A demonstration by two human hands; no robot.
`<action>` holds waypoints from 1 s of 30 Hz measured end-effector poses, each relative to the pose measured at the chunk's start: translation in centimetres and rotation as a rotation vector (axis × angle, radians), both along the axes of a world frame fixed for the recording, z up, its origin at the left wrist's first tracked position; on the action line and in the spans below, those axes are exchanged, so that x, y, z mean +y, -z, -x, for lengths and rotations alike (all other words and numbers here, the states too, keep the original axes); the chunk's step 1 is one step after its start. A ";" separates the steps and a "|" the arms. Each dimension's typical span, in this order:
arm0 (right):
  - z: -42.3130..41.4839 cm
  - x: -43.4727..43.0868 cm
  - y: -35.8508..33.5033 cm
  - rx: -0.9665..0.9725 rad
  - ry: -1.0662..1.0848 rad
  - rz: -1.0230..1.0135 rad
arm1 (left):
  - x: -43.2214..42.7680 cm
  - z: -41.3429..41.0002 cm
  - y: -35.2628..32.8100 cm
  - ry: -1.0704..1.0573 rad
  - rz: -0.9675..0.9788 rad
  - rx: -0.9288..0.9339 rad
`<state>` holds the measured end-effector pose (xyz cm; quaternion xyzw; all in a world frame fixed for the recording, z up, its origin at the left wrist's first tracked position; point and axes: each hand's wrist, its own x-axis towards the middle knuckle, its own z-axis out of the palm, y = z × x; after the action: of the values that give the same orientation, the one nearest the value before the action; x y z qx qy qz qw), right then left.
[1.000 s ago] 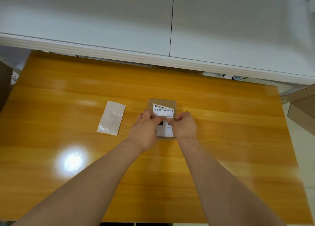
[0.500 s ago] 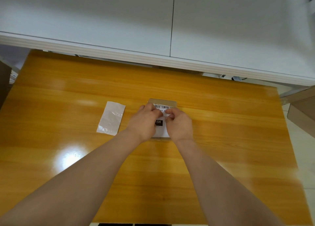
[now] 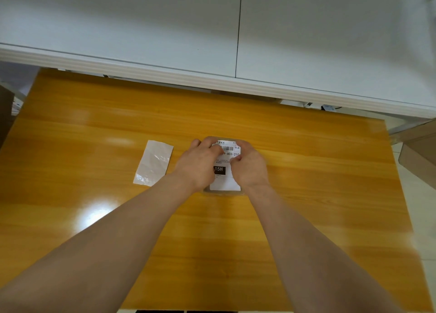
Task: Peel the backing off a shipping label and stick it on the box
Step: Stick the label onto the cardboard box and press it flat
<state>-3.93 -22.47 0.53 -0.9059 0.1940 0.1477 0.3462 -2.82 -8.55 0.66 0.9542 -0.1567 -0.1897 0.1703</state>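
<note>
Glossy orange-brown wooden table (image 3: 306, 194) with two things lying on it.

A small flat brown cardboard box (image 3: 223, 192) sits near the middle of the tabletop, its top face mostly covered by a white printed shipping label (image 3: 225, 182). To its left, apart from it, a translucent whitish rectangular backing sheet (image 3: 154, 162) lies flat on the wood, slightly tilted. A bright light glare shows on the near left surface.
</note>
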 end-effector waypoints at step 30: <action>-0.8 -1.7 1.0 0.048 -0.019 -0.089 | -0.9 -1.9 0.5 -0.406 0.326 0.234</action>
<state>-3.15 -24.20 -0.48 -0.8876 0.1869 0.1810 0.3801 -0.87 -9.41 0.11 0.8977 0.0296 -0.2328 0.3728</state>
